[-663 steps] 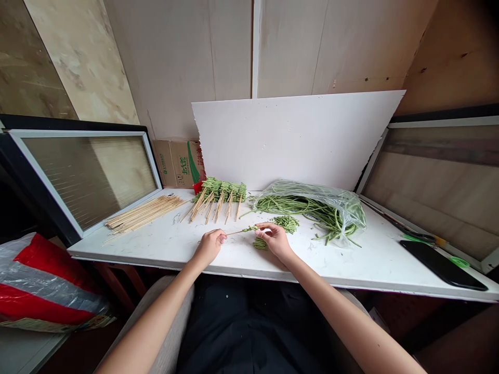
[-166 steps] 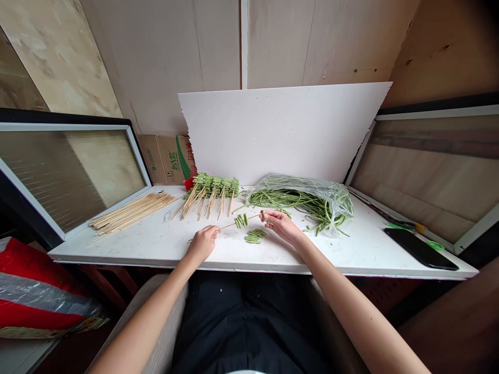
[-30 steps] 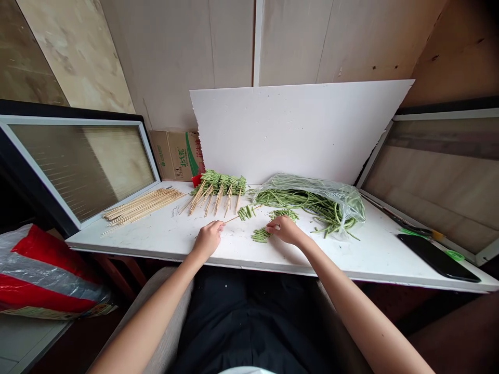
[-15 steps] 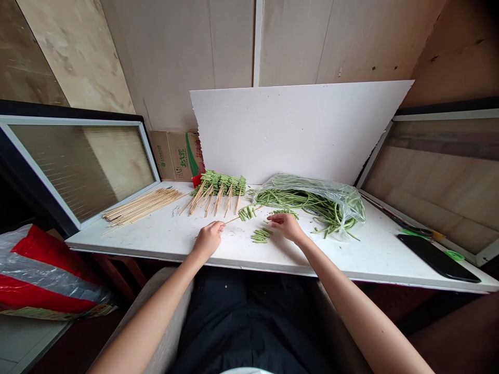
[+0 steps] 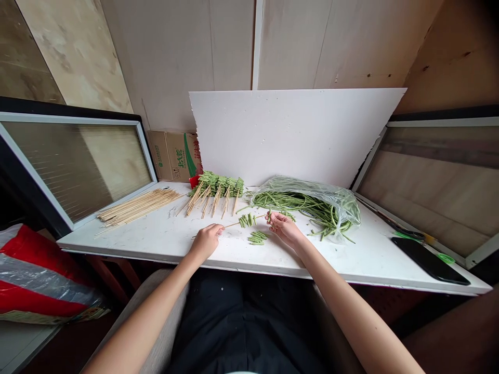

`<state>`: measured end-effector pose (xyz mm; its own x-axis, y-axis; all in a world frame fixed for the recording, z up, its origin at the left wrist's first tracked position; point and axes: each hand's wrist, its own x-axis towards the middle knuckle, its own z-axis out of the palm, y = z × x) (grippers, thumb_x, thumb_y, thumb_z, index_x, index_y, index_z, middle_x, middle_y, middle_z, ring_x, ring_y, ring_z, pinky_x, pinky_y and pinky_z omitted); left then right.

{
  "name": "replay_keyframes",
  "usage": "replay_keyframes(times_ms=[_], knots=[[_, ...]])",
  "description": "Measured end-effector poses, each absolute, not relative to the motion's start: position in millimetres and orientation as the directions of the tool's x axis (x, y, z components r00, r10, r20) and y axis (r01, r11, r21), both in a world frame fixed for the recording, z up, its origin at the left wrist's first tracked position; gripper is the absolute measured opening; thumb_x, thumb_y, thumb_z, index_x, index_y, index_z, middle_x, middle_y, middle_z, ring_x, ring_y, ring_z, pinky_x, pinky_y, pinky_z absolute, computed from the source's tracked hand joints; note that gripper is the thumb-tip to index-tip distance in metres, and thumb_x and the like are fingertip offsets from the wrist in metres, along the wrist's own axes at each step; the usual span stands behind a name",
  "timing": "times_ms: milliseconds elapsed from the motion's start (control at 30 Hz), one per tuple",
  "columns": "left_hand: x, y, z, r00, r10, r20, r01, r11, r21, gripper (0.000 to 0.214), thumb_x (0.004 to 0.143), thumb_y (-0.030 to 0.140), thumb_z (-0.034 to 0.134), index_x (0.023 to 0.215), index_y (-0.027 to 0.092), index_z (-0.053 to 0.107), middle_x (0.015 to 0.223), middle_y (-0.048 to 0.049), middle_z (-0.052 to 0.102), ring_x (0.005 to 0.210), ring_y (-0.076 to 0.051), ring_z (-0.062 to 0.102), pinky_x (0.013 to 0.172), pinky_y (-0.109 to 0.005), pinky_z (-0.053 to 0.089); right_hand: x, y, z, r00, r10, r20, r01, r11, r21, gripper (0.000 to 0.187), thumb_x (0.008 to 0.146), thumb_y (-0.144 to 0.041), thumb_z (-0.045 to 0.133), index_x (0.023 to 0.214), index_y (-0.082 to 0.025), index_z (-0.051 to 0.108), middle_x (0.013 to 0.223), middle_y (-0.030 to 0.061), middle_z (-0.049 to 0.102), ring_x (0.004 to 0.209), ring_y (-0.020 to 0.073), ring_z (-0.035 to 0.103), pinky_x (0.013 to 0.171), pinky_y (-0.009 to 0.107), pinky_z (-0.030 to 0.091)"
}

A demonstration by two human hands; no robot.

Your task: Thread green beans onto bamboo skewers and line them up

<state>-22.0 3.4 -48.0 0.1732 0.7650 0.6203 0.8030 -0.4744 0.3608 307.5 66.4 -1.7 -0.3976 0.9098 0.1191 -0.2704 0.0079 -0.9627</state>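
Observation:
My left hand point(image 5: 208, 240) is closed around the blunt end of a wooden skewer point(image 5: 233, 224), held roughly level above the white table. Several short pieces of green bean point(image 5: 247, 221) are threaded crosswise along it. At the skewer's far tip, my right hand point(image 5: 283, 227) pinches one cut bean piece point(image 5: 269, 215) between thumb and fingers. Just below the skewer lies a small pile of cut bean pieces point(image 5: 258, 238). Another little heap of cut pieces point(image 5: 288, 215) sits behind my right hand, partly hidden by it.
Filled bean skewers point(image 5: 222, 184) are stacked at the back beside a cardboard box point(image 5: 171, 156). Bare skewers point(image 5: 140, 206) lie at the left. Long beans point(image 5: 300, 200) spill from a clear plastic bag point(image 5: 346, 202). A black phone point(image 5: 431, 259) rests near the right edge.
My right hand has come up from beside the cut pile to the skewer's tip, now with a bean piece in its fingers. My left hand keeps its grip on the skewer.

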Motion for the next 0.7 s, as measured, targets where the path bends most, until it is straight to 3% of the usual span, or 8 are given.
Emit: replay_keyframes(times_ms=[367, 700], knots=[[-24.4, 3.9, -48.0, 0.225, 0.716, 0.661, 0.805, -0.519, 0.287, 0.058, 0.071, -0.013, 0.043, 0.109, 0.017, 0.076, 0.089, -0.0048, 0.073, 0.081, -0.019, 0.069, 0.078, -0.027, 0.055, 306.2, 65.6, -3.1, -0.349, 0.928, 0.126, -0.182, 0.065, -0.981, 0.045, 0.073, -0.062, 0.088, 0.076, -0.022, 0.067, 0.093, 0.005, 0.064, 0.078, 0.0171, 0.051, 0.068, 0.029, 0.041], [-23.3, 3.2, -46.7, 0.224, 0.717, 0.66, 0.816, -0.508, 0.276, 0.059, 0.068, -0.013, 0.042, 0.105, 0.018, 0.076, 0.086, -0.0037, 0.071, 0.08, -0.018, 0.068, 0.078, -0.027, 0.055, 304.3, 62.8, -1.5, -0.376, 0.917, 0.131, -0.216, 0.051, -0.975, 0.042, 0.076, -0.057, 0.088, 0.074, -0.022, 0.064, 0.089, 0.0022, 0.062, 0.073, 0.015, 0.049, 0.068, 0.031, 0.04]])
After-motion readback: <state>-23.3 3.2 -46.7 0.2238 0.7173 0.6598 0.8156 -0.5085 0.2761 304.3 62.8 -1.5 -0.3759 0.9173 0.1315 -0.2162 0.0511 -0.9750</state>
